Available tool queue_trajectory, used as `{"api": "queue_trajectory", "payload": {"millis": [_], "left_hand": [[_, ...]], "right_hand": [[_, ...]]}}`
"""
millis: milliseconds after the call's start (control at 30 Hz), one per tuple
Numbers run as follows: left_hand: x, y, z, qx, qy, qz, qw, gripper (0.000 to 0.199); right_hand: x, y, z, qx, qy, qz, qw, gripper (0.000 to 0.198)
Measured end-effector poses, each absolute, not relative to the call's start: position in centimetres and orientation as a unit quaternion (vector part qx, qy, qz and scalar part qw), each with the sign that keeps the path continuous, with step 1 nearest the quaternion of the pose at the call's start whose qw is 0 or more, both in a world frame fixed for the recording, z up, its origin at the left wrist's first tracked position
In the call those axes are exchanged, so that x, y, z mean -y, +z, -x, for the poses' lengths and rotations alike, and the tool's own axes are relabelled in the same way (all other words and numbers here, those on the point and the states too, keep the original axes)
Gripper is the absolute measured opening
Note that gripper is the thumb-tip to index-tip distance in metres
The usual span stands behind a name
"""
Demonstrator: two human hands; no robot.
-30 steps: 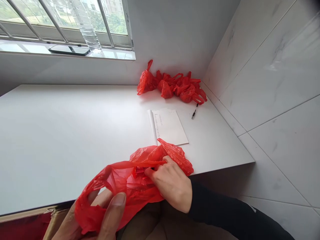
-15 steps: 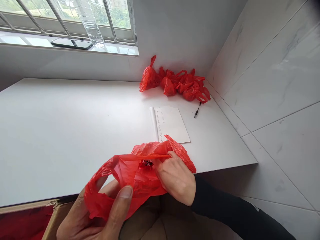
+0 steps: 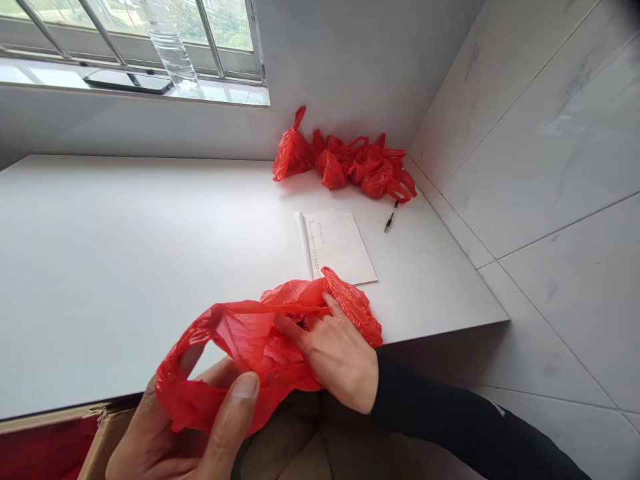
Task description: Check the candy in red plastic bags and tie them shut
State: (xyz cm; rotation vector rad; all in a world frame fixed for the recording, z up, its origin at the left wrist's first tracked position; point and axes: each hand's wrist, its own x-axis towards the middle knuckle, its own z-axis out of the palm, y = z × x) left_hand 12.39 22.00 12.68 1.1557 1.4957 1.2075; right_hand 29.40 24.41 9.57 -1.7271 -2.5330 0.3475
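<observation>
A red plastic bag [image 3: 240, 333] is stretched open at the front edge of the table. My left hand [image 3: 200, 427] grips its handle loop at the lower left, thumb on the near side and fingers behind. Reaching into the bag's mouth is my right hand [image 3: 335, 353], its thumb and index finger spread apart against the plastic. The other right fingers are tucked out of sight. Between that thumb and index finger a small dark, shiny bit shows inside the bag, too covered to name.
Several knotted red bags [image 3: 345, 163] lie against the wall, with a pen [image 3: 390, 221] in front. An open notebook [image 3: 340, 247] lies beyond my hands. A cardboard box [image 3: 95, 440] stands lower left. On the sill are a phone [image 3: 127, 81] and a clear bottle [image 3: 175, 57].
My right thumb has stretched out to the left and the index finger has lifted, covering most of the dark shiny bit. My left hand keeps its hold; the view has shifted slightly.
</observation>
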Motion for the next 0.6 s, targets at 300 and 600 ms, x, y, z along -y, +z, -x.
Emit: {"api": "queue_trajectory", "payload": {"millis": [300, 600], "left_hand": [[-21.9, 13.9, -13.6, -0.626, 0.498, -0.425, 0.423, 0.059], [-21.8, 13.5, -13.9, -0.627, 0.517, -0.401, 0.423, 0.065]], "right_hand": [[-23.7, 9.3, -29.3, 0.825, 0.115, 0.552, 0.035, 0.046], [-23.6, 11.3, -30.9, 0.788, 0.087, 0.61, 0.002, 0.024]]}}
